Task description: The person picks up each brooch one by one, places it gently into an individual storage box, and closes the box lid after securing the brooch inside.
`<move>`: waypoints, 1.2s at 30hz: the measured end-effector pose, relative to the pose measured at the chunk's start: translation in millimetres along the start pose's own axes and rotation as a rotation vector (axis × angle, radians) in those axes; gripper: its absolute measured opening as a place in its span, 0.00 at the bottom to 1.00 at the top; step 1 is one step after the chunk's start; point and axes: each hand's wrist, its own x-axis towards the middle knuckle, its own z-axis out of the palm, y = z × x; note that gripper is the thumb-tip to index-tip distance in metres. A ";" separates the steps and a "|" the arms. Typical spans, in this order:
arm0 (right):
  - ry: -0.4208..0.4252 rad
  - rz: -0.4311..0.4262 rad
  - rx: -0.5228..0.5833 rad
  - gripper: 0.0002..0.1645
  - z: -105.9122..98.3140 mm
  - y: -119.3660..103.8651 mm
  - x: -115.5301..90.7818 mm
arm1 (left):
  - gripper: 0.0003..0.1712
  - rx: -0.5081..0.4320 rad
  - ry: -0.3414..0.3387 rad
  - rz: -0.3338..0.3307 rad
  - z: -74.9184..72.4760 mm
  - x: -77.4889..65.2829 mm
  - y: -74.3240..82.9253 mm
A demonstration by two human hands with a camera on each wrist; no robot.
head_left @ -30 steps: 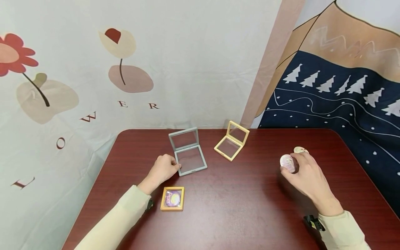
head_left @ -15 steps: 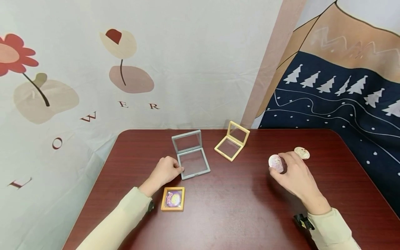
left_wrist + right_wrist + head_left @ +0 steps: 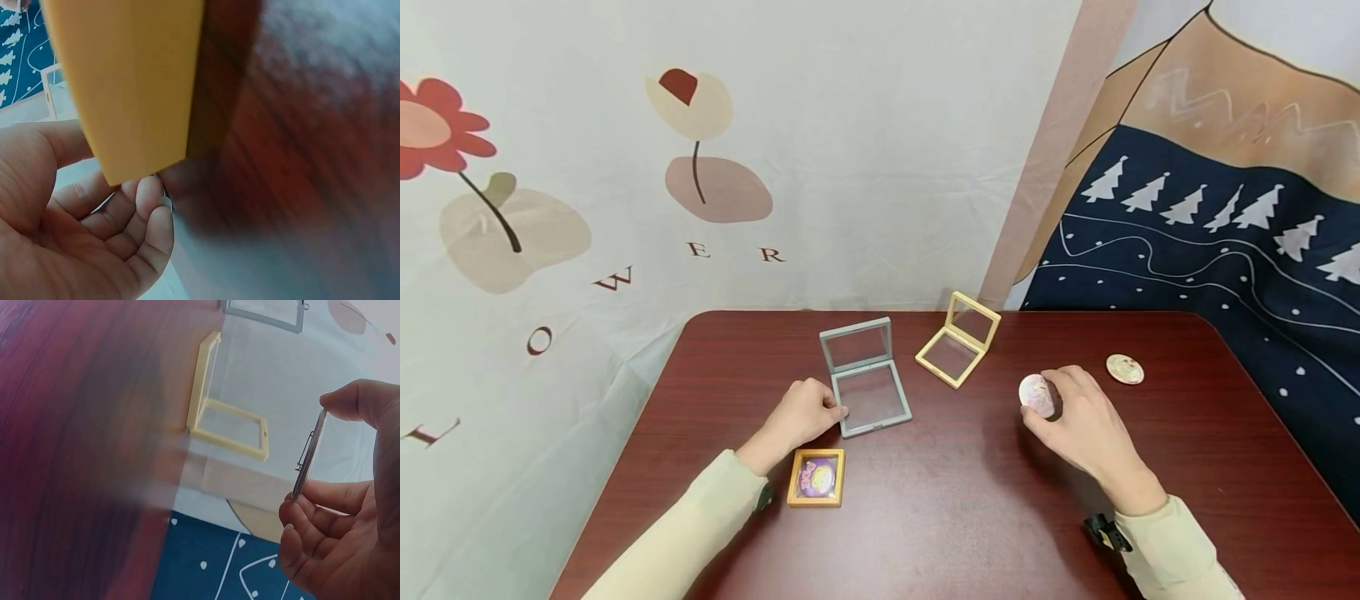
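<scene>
My right hand (image 3: 1086, 429) holds a round pinback button badge (image 3: 1037, 396) by its edge, between thumb and fingers, above the table. In the right wrist view the badge is side-on, its metal pin showing on the back. At the left side of a grey hinged display frame (image 3: 877, 425), my left hand (image 3: 801, 414) pinches the rim of its base. That frame stands with its lid raised and clear film in both halves. Near my left wrist lies an orange-yellow display case (image 3: 815, 502) with a purple badge inside; its side looms large in the left wrist view.
A smaller pale yellow display frame (image 3: 936, 372) stands with its lid up at the back middle of the red-brown table (image 3: 970, 517). Another round badge (image 3: 1125, 369) lies toward the back right. Printed cloths hang behind the table.
My right hand has carried the badge leftward, away from the badge left lying on the table. My left hand has slid the grey frame slightly right and toward me.
</scene>
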 end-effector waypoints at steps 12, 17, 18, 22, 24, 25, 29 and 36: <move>-0.008 -0.046 0.021 0.30 9.5 -19.0 7.9 | 0.23 0.000 -0.033 0.018 1.1 -2.4 5.9; -0.015 -0.070 0.039 0.30 13.8 -27.3 10.3 | 0.20 0.006 -0.047 0.026 0.3 -3.3 9.1; -0.015 -0.077 0.042 0.30 14.8 -28.8 10.5 | 0.20 0.006 -0.052 0.028 0.1 -3.3 9.6; -0.004 -0.102 0.047 0.29 18.6 -33.9 11.0 | 0.20 -0.002 -0.076 0.034 -0.3 -3.3 11.1; -0.003 -0.111 0.054 0.29 20.0 -36.5 10.9 | 0.19 -0.007 -0.087 0.036 -0.1 -3.2 11.2; -0.004 -0.115 0.055 0.29 20.8 -37.7 11.0 | 0.18 -0.008 -0.089 0.039 0.1 -3.2 11.1; -0.020 -0.122 0.064 0.30 23.3 -43.4 12.3 | 0.17 -0.008 -0.099 0.048 0.0 -3.3 11.5; -0.033 -0.147 0.070 0.27 30.6 -54.6 15.2 | 0.17 0.002 -0.127 0.090 -0.5 -3.3 12.5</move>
